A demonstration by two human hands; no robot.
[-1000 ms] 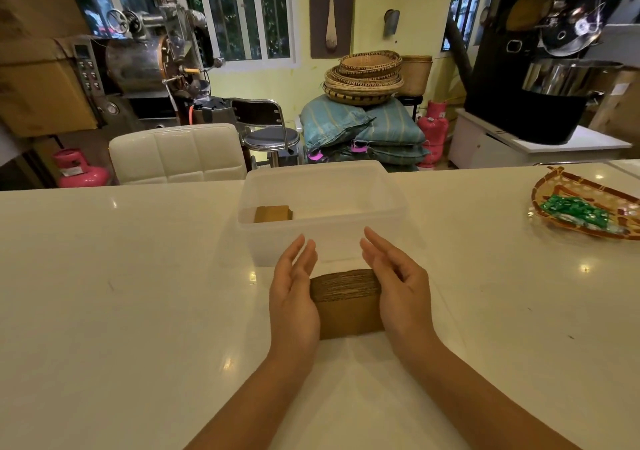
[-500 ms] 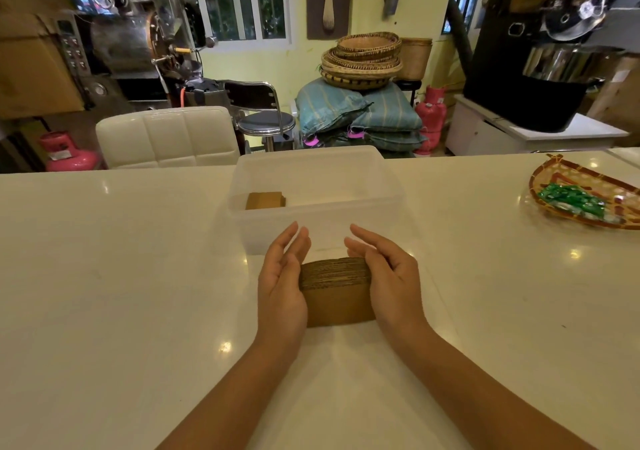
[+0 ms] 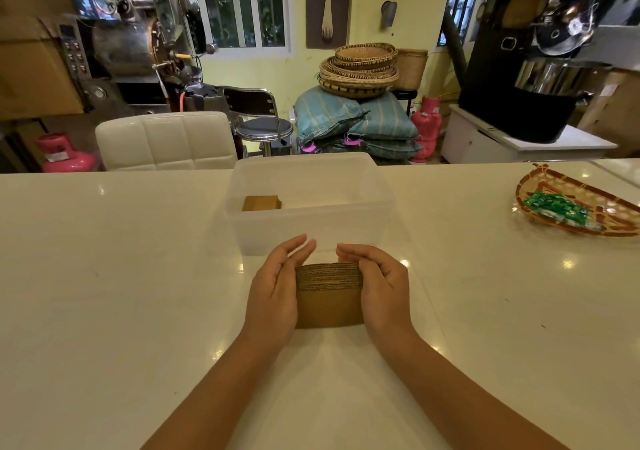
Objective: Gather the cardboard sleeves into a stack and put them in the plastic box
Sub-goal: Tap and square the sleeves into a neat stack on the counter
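Before the plastic box [image 3: 308,228], left hand [image 3: 273,294] and right hand [image 3: 384,290] press the sleeve stack [image 3: 329,297] between upright palms; both grips grasping it.

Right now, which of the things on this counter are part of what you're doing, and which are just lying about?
Part of the job:
- stack of cardboard sleeves, pressed between the left hand and right hand
- plastic box, with a smaller pile of sleeves already inside

Just lying about:
- woven tray holding green packets, far right on the counter
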